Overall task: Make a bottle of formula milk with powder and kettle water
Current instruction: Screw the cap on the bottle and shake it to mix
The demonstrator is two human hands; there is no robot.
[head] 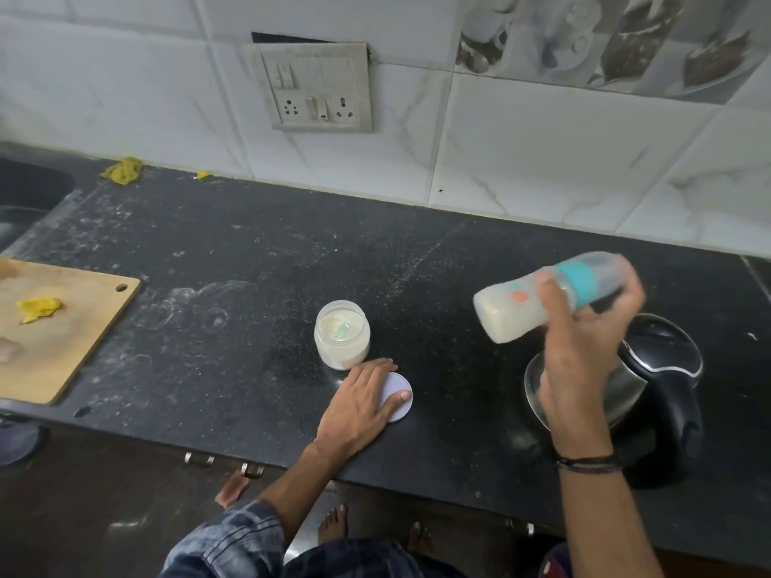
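Observation:
My right hand grips a baby bottle with a teal collar, held tilted almost sideways in the air above the kettle; cloudy white liquid fills its base end. The black and steel kettle stands at the right of the dark counter. An uncapped clear jar of powder with a scoop inside stands mid-counter. My left hand lies flat on the counter just in front of the jar, fingers resting on the jar's white round lid.
A wooden chopping board with yellow scraps lies at the left. A sink is at the far left. A wall socket panel sits on the tiled wall. A yellow cloth lies by the wall.

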